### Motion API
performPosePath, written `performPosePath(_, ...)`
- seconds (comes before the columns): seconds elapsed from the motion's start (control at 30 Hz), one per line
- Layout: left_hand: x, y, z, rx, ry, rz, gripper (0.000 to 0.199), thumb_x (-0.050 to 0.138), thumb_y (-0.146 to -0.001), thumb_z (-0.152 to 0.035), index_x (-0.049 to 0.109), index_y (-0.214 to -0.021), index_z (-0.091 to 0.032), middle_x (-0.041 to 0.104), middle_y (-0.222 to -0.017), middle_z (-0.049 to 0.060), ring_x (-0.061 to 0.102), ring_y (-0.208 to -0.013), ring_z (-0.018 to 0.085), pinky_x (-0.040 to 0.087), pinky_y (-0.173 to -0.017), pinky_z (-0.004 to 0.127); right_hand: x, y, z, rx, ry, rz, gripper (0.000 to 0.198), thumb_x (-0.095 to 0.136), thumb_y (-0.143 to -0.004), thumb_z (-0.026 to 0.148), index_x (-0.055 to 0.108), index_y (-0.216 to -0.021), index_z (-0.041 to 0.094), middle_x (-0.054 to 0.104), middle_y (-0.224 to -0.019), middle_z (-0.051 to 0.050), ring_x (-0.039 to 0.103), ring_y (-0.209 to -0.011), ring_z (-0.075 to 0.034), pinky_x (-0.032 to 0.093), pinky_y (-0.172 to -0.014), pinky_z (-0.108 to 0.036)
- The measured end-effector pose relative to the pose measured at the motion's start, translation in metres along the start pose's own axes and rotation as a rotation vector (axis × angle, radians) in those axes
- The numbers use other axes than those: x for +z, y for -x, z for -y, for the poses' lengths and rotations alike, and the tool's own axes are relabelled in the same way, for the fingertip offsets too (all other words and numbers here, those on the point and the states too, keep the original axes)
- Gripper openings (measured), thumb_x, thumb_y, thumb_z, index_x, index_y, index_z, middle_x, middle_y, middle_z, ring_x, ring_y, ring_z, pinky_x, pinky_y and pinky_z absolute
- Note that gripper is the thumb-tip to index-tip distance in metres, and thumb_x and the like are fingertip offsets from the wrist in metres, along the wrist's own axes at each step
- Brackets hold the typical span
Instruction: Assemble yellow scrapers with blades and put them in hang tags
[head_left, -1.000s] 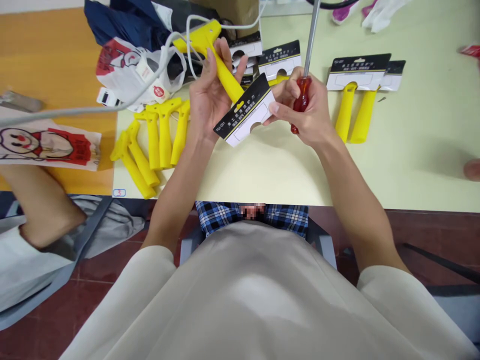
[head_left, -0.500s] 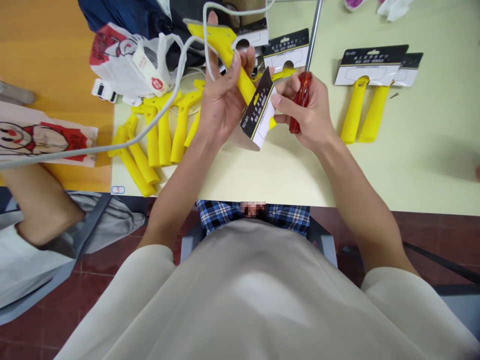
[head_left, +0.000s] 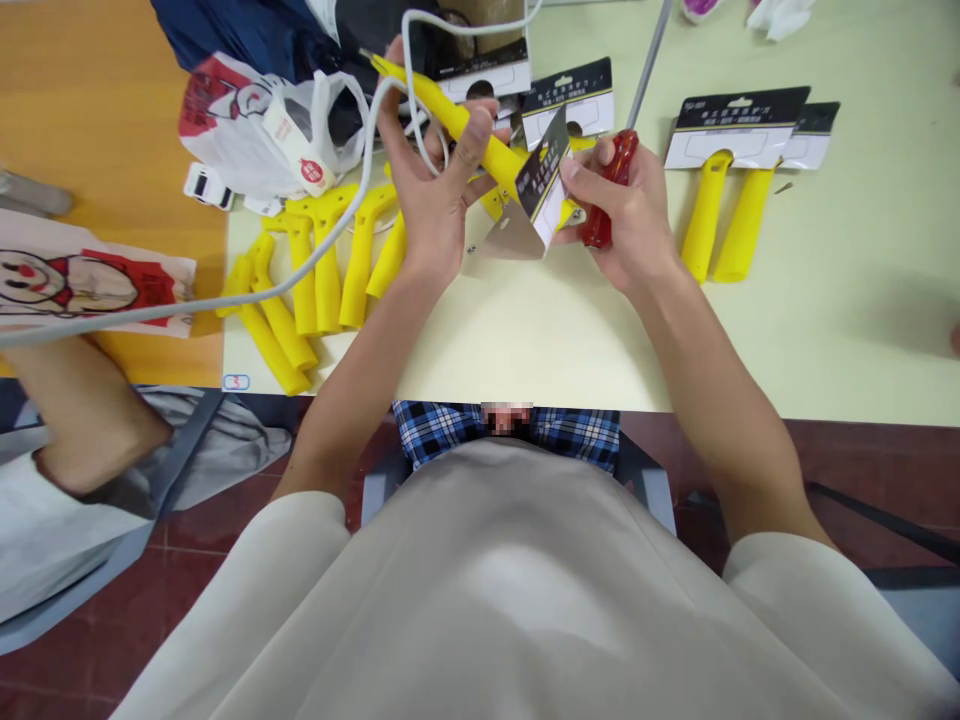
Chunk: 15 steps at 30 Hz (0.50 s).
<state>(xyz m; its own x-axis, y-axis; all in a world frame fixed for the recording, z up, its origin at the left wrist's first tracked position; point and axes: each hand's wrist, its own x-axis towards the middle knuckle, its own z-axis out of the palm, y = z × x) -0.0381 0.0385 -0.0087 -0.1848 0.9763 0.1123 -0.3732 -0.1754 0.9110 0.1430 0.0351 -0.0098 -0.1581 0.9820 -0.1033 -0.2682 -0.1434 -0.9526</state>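
My left hand is closed around a yellow scraper, its head end tilted up to the left. A folded black-and-white packaging card sits around the scraper's handle near its lower end. My right hand is closed on a screwdriver with a clear red handle, its metal shaft pointing up and away. The right thumb also presses against the card's edge. Small metal screws lie on the table below the scraper.
Several yellow scraper handles lie in a row at left. Two carded scrapers rest at right, with more cards behind my hands. A white cable loops across the left arm's side. Bags and another person's arm are at left.
The scraper has turned in my left hand, showing its head more edge-on. The card and screwdriver have shifted slightly right, and the screwdriver leans further right.
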Motion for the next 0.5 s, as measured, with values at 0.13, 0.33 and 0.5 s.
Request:
performPosePath(0.13,0.0023,-0.0021,0.0,-0.007,0.01,-0.023,0.08,0.068,-0.115,-0.024,0.016,-0.17,-0.052,0.076,-0.124,-0.004,0.074,-0.119,0.018,0.063,-0.089,0.025,-0.003,0.0008,0.0024,-0.021,-0.012,0.052,0.081,0.099,-0.068,0.05,0.032,-0.1,0.016,0.059,-0.1,0.0,0.069,-0.099,-0.011,0.059,-0.065,-0.028)
performPosePath(0.33,0.0035,0.0027,-0.0056,0.047,0.153,0.06,0.101,0.065,-0.114,-0.013,-0.004,-0.18,-0.045,0.078,-0.123,0.0,0.075,-0.117,0.021,0.06,-0.086,0.025,0.0005,-0.0032,-0.0031,-0.076,-0.046,0.029,0.091,0.102,-0.065,0.048,0.024,-0.096,0.013,0.049,-0.091,0.0,0.054,-0.082,-0.002,0.057,-0.067,-0.021)
performPosePath(0.5,0.0005,-0.0002,-0.0016,0.026,0.155,0.091,0.087,0.065,-0.114,-0.015,0.014,-0.174,-0.054,0.078,-0.125,-0.004,0.076,-0.124,0.02,0.065,-0.087,0.024,0.0018,0.0007,0.0007,-0.03,-0.019,0.017,0.085,0.102,-0.067,0.053,0.032,-0.095,0.013,0.061,-0.105,-0.001,0.065,-0.096,-0.006,0.061,-0.071,-0.021)
